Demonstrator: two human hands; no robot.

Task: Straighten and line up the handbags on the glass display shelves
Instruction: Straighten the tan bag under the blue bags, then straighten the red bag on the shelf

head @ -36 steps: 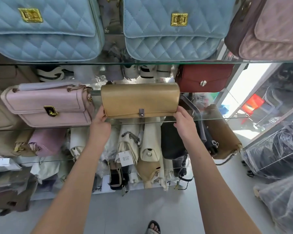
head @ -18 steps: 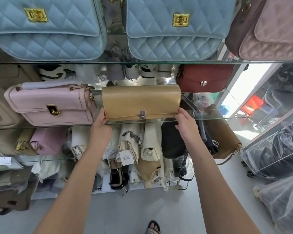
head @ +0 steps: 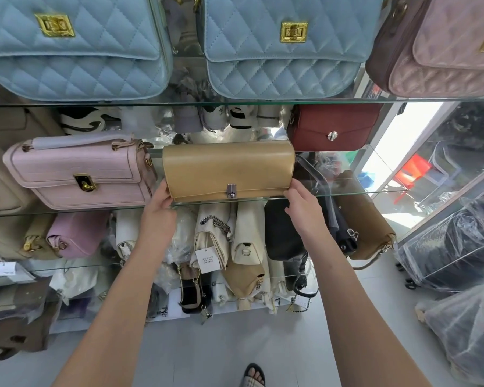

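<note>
A tan flap handbag (head: 228, 169) with a silver clasp stands upright near the front edge of the middle glass shelf (head: 347, 192). My left hand (head: 158, 210) holds its lower left end, thumb in front, fingers hidden behind. My right hand (head: 302, 209) touches the lower right corner with fairly straight fingers. A pink croc-textured handbag (head: 78, 171) stands to the left, slightly tilted, close to the tan one. A dark red handbag (head: 333, 127) sits further back on the right.
Two blue quilted bags (head: 67, 48) (head: 285, 51) and a mauve quilted bag (head: 444, 51) fill the top glass shelf. Lower shelves hold several cream, black and tan bags (head: 246, 241). Plastic-wrapped goods (head: 453, 247) lie on the floor at right.
The tan handbag has come down a little and now rests on the glass shelf. My right hand has slipped lower, to the bag's bottom corner.
</note>
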